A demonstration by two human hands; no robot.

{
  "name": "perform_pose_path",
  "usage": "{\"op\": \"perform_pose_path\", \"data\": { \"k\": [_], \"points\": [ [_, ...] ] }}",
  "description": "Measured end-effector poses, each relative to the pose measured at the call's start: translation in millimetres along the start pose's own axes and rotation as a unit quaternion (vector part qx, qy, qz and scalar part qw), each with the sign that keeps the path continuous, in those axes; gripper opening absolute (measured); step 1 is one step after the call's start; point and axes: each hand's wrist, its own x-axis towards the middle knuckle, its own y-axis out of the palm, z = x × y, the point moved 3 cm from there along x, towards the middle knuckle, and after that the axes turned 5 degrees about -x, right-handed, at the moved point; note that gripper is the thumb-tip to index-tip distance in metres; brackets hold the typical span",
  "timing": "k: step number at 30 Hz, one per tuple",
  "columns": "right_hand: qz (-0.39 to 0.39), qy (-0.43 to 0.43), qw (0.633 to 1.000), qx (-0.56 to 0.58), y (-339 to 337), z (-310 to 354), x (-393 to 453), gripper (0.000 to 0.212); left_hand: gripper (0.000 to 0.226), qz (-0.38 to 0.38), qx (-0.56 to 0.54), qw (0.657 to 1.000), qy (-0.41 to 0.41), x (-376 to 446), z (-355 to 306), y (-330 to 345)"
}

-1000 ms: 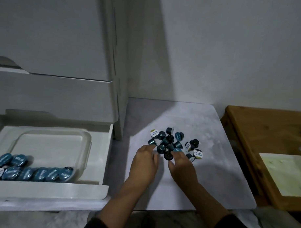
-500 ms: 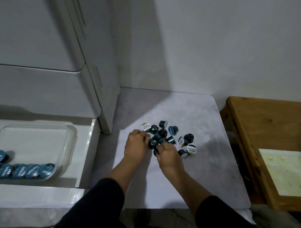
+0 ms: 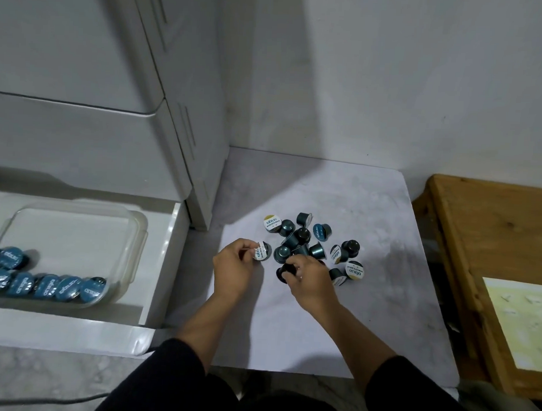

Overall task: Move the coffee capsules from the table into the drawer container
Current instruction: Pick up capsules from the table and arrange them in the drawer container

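Capsules (image 3: pixel 305 243) lie in a loose heap on the pale tabletop (image 3: pixel 367 301), to the right of the open drawer (image 3: pixel 156 281). They point every way: some stand lid-up with the white or blue foil facing the camera, some sit upside down on their lids showing dark rounded bases, and a few lie on their sides with the long axis level with the tabletop. The left hand (image 3: pixel 232 273), at the edge of the heap nearest the drawer, pinches one white-lidded capsule (image 3: pixel 261 251) between thumb and fingers (image 3: pixel 246 246), its lid turned up and toward the camera. The right hand (image 3: pixel 310 282), on the near side of the heap, curls its fingers (image 3: pixel 295 275) round a dark capsule (image 3: pixel 287 270) whose black base points toward the drawer. Inside the drawer sits a clear container (image 3: pixel 133 231), and blue-lidded capsules (image 3: pixel 49 285) stand in rows along its near wall, lids up. A wooden bench (image 3: pixel 489 243) stands beyond the tabletop, on the side away from the drawer.
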Motion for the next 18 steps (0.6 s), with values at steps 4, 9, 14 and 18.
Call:
{"op": "perform_pose_path", "data": {
  "k": [4,9,14,18],
  "points": [
    [-0.006,0.005,0.999,0.045,-4,3,2,0.023,0.018,-0.01,-0.027,0.999,-0.031,-9,5,-1],
    [-0.073,-0.05,0.996,0.031,-5,1,6,0.024,0.016,-0.007,-0.044,0.998,-0.05,-11,10,1],
    [-0.066,-0.05,0.996,0.038,-1,1,3,0.025,0.016,-0.004,-0.061,0.996,-0.06,-12,12,3],
    [-0.043,-0.054,0.997,0.042,2,-1,3,0.026,0.021,0.009,-0.06,0.996,-0.068,-11,13,4]
  ]
}}
